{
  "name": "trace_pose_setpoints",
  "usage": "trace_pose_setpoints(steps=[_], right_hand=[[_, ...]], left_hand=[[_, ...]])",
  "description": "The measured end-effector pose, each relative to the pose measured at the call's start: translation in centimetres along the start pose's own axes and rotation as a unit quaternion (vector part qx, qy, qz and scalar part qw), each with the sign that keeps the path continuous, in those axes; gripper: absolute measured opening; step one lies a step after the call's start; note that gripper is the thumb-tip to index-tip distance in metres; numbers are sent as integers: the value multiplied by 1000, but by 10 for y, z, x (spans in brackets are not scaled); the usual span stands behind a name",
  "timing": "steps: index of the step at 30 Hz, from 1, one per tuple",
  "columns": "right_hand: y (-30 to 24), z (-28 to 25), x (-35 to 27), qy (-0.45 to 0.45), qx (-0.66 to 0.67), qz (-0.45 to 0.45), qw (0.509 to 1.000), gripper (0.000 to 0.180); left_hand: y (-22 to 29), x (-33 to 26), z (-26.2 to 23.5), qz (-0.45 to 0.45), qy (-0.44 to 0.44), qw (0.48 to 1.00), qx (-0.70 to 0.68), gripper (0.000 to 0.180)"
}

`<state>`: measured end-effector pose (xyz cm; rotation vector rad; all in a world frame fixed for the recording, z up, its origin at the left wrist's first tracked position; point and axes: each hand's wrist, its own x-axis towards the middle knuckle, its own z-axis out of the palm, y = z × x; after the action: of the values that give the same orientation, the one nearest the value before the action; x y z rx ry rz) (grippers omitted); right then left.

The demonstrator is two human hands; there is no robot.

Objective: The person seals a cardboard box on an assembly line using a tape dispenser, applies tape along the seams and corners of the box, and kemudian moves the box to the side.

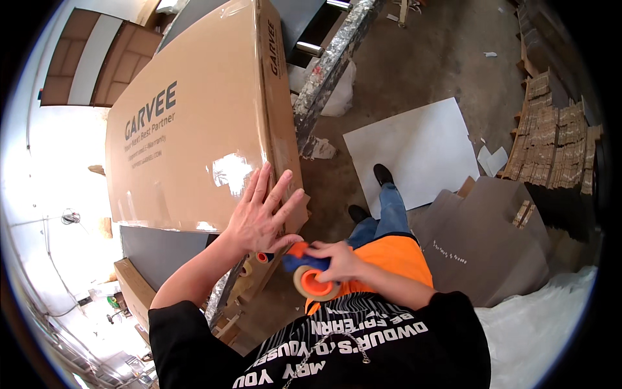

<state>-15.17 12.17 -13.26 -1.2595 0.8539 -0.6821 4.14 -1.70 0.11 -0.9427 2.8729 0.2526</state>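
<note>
While the left hand (pixel 262 217) lies flat and spread wide on the near corner of the box (pixel 194 117), fingers fanned over its glossy taped face, the right hand (pixel 337 259) is closed around a tape gun (pixel 310 272), blue-handled with an orange hub and a tan roll, held just below that corner and just beside the left wrist. The box is large, brown, printed on top and side, and rests tilted on a grey stand, its near edge toward the person; shiny strips on the top face suggest tape already laid there. Judged step: sealing the box, with the left palm steadying the corner and the gun brought up to the edge but not clearly touching cardboard; whether the tape end is stuck down cannot be told. The next move would call for the roll pressed square against the near edge, steady pull along the seam, and the left palm kept clear of the tape path. Beyond the box, a paint-spattered ladder (pixel 330 65) leans across the concrete floor (pixel 414 58). A white sheet (pixel 414 152) lies on the floor, stacked flat cartons (pixel 554 139) stand at right, and the person's shoes (pixel 370 194) show below.
</note>
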Motion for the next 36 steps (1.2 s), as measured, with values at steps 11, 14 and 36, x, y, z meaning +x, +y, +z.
trace_pose_setpoints(steps=[11,14,36], right_hand=[[-92,-24,61,-322,-322,-169,874,46],[-96,-137,23,-145,-377,-49,914,43],[-129,-460,299,129,-121,-53,983,62]], left_hand=[[5,-7,-8,-46,-14,998,-37,77],[-2,5,-7,-82,9,996,-43,72],[-352,295,-70,-295,88,949,65,99]])
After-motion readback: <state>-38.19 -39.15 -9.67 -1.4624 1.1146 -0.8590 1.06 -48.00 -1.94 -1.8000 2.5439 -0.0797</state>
